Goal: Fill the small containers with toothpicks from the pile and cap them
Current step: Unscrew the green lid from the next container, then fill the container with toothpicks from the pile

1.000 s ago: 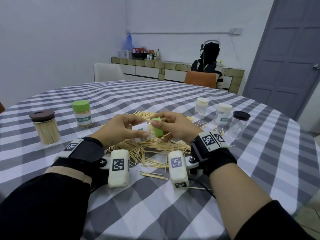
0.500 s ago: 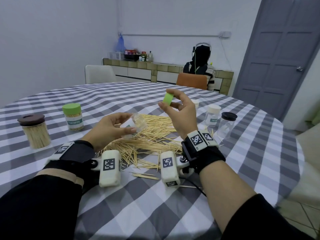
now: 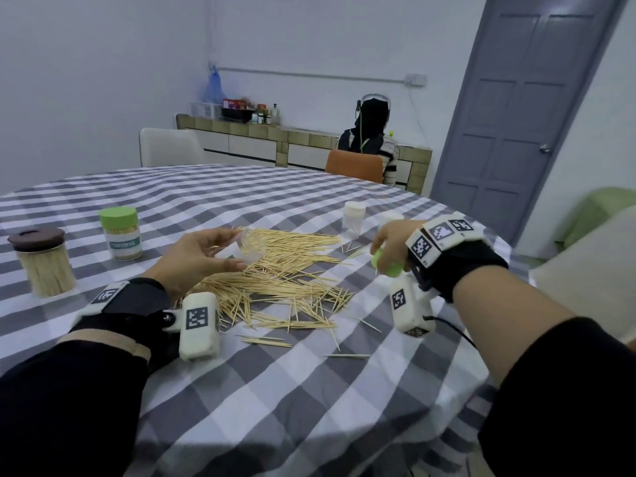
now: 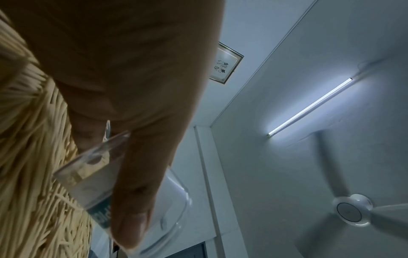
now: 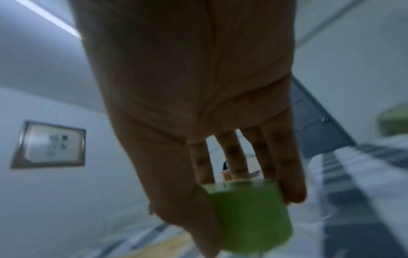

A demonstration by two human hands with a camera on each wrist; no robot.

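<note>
My left hand [image 3: 203, 253] holds a small clear container [image 3: 248, 248], uncapped and tilted with its mouth to the right, above the pile of toothpicks [image 3: 275, 280]. The left wrist view shows my thumb [image 4: 132, 200] lying across the clear container [image 4: 88, 178], with toothpicks [image 4: 33, 174] behind it. My right hand [image 3: 395, 242] is low over the table at the right of the pile and pinches a green cap [image 3: 387, 263]. In the right wrist view the green cap [image 5: 249, 214] sits between thumb and fingers.
A checked cloth covers the round table [image 3: 309, 390]. At the left stand a brown-lidded jar [image 3: 43, 261] and a green-capped jar [image 3: 120, 232], both full of toothpicks. A white-capped small container [image 3: 354, 215] stands beyond the pile. A person sits at the far counter [image 3: 371, 139].
My right hand pulled the green cap off the container, lifted it, then carried it down and to the right. The left hand kept the open container over the pile.
</note>
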